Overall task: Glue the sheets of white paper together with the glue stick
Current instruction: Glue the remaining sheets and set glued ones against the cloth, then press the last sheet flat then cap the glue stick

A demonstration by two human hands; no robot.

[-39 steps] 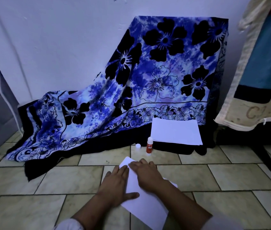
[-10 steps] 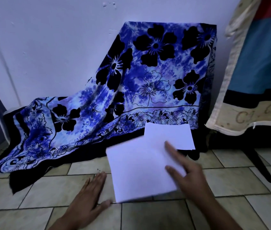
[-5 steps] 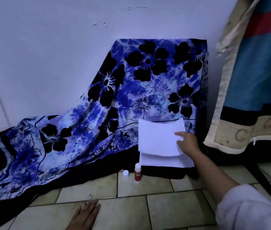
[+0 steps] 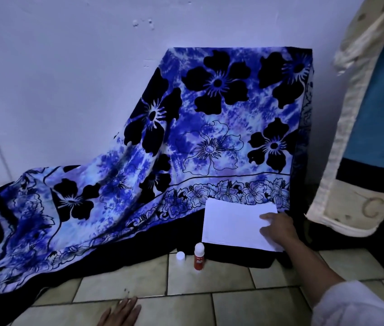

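A stack of white paper sheets [image 4: 231, 222] lies on the dark hem of the flowered cloth, right of centre. My right hand [image 4: 278, 228] rests on its right part with fingers stretched flat over the top sheet. In front of the stack, on the tiles, stands a red glue stick [image 4: 198, 256] with its white tip bare; its small white cap [image 4: 180, 256] sits just to its left. My left hand [image 4: 121, 314] lies flat on the floor tiles at the bottom edge, holding nothing.
A blue-and-black flowered cloth [image 4: 186, 149] drapes from the wall down to the tiled floor [image 4: 210, 285]. A hanging padded cover with blue panels [image 4: 370, 137] fills the right side, with a dark leg below it. The white wall [image 4: 56, 78] stands behind.
My right hand carried the glued sheets from the floor up onto the paper stack and laid them flat there. My left hand stayed down on the tiles. The view shifted upward.
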